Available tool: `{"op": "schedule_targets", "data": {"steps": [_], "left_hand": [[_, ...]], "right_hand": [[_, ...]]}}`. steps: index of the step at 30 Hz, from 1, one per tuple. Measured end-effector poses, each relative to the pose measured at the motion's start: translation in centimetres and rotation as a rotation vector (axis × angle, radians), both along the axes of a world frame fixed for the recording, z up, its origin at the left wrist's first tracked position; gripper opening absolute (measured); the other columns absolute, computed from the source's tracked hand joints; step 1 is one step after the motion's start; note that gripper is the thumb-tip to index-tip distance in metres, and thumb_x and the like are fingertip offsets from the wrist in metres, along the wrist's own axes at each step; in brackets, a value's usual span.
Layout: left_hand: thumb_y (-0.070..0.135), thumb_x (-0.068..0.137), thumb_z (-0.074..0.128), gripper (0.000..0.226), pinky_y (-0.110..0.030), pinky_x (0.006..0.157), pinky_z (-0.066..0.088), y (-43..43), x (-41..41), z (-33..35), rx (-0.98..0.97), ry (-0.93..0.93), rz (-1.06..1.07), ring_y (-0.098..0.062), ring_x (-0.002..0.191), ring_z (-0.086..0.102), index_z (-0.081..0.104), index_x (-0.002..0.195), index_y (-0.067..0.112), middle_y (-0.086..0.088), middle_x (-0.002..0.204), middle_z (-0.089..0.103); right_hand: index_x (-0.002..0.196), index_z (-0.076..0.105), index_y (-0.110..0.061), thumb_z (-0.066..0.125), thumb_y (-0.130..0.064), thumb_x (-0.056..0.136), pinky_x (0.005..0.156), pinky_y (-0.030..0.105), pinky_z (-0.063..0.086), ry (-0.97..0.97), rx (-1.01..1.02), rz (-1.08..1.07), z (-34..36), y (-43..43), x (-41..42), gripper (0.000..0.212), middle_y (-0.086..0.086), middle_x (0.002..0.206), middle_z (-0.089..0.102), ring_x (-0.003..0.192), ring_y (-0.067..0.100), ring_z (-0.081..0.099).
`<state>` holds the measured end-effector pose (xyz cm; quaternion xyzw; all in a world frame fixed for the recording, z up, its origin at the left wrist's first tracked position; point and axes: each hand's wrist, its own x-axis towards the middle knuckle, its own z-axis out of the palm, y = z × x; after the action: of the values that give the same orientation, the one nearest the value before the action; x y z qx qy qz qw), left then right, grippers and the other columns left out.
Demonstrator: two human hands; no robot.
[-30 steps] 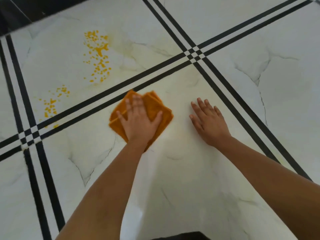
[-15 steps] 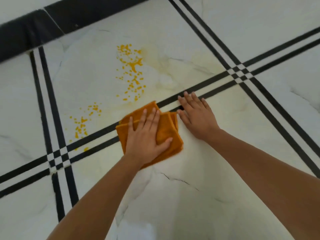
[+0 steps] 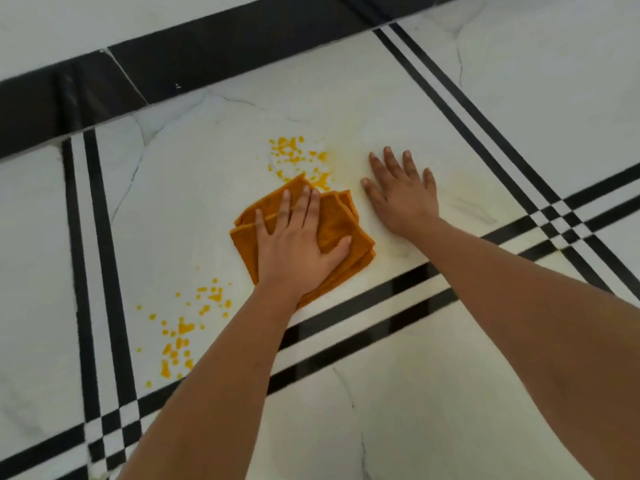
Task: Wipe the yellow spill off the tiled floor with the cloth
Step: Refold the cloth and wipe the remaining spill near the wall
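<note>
Yellow spill (image 3: 294, 155) marks one white tile of the tiled floor (image 3: 450, 410) in two scattered patches; double black stripes (image 3: 363, 317) bound that tile on its left, near and right sides, and a black skirting band (image 3: 207, 53) closes the far side. Both bare forearms reach in from the near edge; the left crosses the near stripes. An orange cloth (image 3: 341, 223), folded into layers, lies on the tile between the two patches; its far corner touches the nearest drops of the far patch. The left hand (image 3: 298, 247) presses flat on the cloth, fingers straight and spread, thumb out to the right. The right hand (image 3: 401, 195) lies palm down on bare tile just beside the cloth, fingers likewise splayed and holding nothing. The near patch (image 3: 180, 337) sits left of the left forearm, apart from it (a faint yellowish haze tints the tile beside the far drops); bare white tile lies left of the cloth and beyond the far patch.
</note>
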<state>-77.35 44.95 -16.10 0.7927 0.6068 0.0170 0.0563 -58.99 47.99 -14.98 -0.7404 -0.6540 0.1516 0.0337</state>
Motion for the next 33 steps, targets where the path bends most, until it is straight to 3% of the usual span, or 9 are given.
{"op": "schedule_targets", "data": {"steps": [3,9,14,21,24,27,31,33], "left_hand": [[0.076,0.076,0.012,0.090,-0.056,0.112,0.002,4.3,-0.2,0.0,0.007,0.001,0.026,-0.018,0.145,-0.001,0.005,0.149,0.024,0.007,0.158,0.005],[0.072,0.084,0.017,0.086,-0.061,0.110,-0.003,12.8,1.0,0.6,-0.062,-0.048,0.272,-0.023,0.144,-0.005,0.002,0.150,0.020,0.001,0.158,0.002],[0.074,0.080,0.012,0.085,-0.054,0.112,-0.004,8.0,1.7,0.0,0.015,0.013,-0.122,-0.017,0.145,-0.002,0.003,0.149,0.026,0.007,0.158,0.004],[0.078,0.076,0.005,0.089,-0.054,0.113,0.000,11.3,1.6,0.1,-0.004,0.032,-0.061,-0.017,0.144,-0.004,-0.002,0.149,0.027,0.007,0.158,0.001],[0.077,0.078,0.007,0.088,-0.055,0.113,0.001,12.6,2.0,0.5,-0.029,0.036,0.007,-0.018,0.145,-0.004,-0.001,0.149,0.026,0.006,0.158,0.000],[0.074,0.082,0.010,0.086,-0.059,0.112,-0.001,12.0,3.6,0.8,-0.051,0.052,0.053,-0.021,0.144,-0.006,-0.001,0.149,0.022,0.002,0.158,-0.001],[0.074,0.082,0.020,0.084,-0.060,0.108,0.004,2.7,7.1,0.9,-0.051,-0.040,-0.364,-0.024,0.144,0.009,0.015,0.148,0.021,0.000,0.156,0.018],[0.076,0.081,0.021,0.085,-0.057,0.110,-0.001,2.4,7.1,0.8,-0.086,-0.007,-0.442,-0.020,0.144,0.004,0.011,0.149,0.025,0.003,0.157,0.015]], "right_hand": [[0.149,0.004,-0.034,0.011,-0.051,0.097,0.116,0.044,-0.003,-0.014,0.062,-0.015,-0.6,0.2,-0.3,0.055,-0.008,0.158,-0.001,0.145,0.016,-0.007],[0.148,-0.003,-0.037,0.008,-0.052,0.096,0.115,0.041,-0.007,-0.028,0.058,-0.022,-0.9,0.1,-0.2,0.055,-0.011,0.157,-0.006,0.144,0.013,-0.012],[0.147,-0.005,-0.039,0.001,-0.054,0.091,0.115,0.040,-0.008,-0.023,0.048,-0.036,-0.7,0.3,0.0,0.057,-0.013,0.156,-0.008,0.143,0.011,-0.014],[0.145,-0.009,-0.040,-0.010,-0.057,0.082,0.113,0.033,-0.006,-0.008,0.048,-0.029,0.4,1.1,3.6,0.065,-0.015,0.156,-0.007,0.141,0.005,-0.011],[0.143,-0.014,-0.041,-0.009,-0.059,0.083,0.113,0.039,-0.011,-0.091,0.020,-0.044,-0.3,1.5,7.1,0.063,-0.016,0.155,-0.013,0.136,0.004,-0.022],[0.143,-0.013,-0.043,-0.007,-0.059,0.084,0.114,0.041,-0.009,-0.076,-0.001,-0.026,-0.9,1.6,7.3,0.061,-0.017,0.154,-0.012,0.139,0.005,-0.019],[0.145,-0.010,-0.042,-0.008,-0.061,0.083,0.114,0.041,-0.009,-0.046,0.022,-0.032,-0.3,1.6,7.3,0.065,-0.017,0.155,-0.011,0.140,0.007,-0.018],[0.145,-0.011,-0.042,-0.008,-0.061,0.082,0.114,0.041,-0.010,-0.040,0.021,-0.036,-0.3,1.6,7.4,0.066,-0.016,0.155,-0.012,0.140,0.008,-0.018]]}}
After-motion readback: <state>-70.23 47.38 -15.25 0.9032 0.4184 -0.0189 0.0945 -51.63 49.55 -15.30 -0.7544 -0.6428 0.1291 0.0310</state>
